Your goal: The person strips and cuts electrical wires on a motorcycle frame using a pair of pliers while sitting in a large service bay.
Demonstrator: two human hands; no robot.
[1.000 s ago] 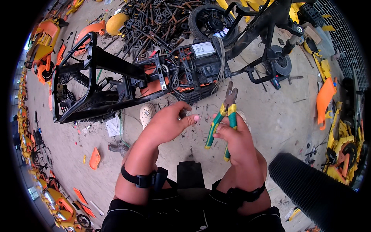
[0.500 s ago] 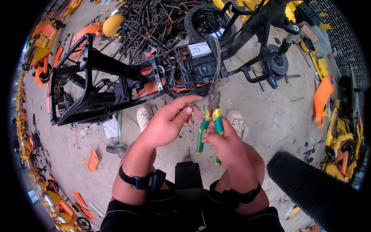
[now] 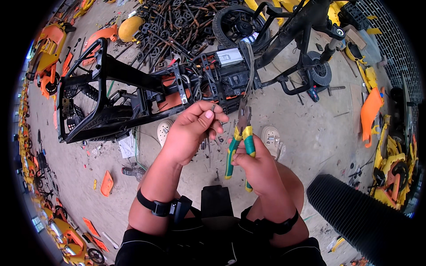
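My right hand [image 3: 255, 162] is wrapped round a pair of pliers [image 3: 248, 144] with green and yellow grips. The handles stand apart and the metal jaws point away from me, near the lower end of a grey cable bundle [image 3: 250, 73]. Whether the jaws touch the cables I cannot tell. Just left of the pliers, my left hand [image 3: 188, 131] pinches thumb and forefinger together on something small and thin that I cannot make out. Beyond both hands lies a stripped black scooter frame [image 3: 128, 73], with wiring and a silver box [image 3: 229, 56] on it.
A pile of rusty metal parts [image 3: 173, 26] and a wheel [image 3: 239, 26] lie behind the frame. A black ribbed tube [image 3: 350, 208] reaches in at lower right. Orange [image 3: 106, 183] and yellow panels [image 3: 388, 164] lie on both sides. A drill-like tool [image 3: 133, 172] rests on the floor.
My left hand has drawn slightly back to the left and tipped more upright. My right hand and the pliers have barely shifted.
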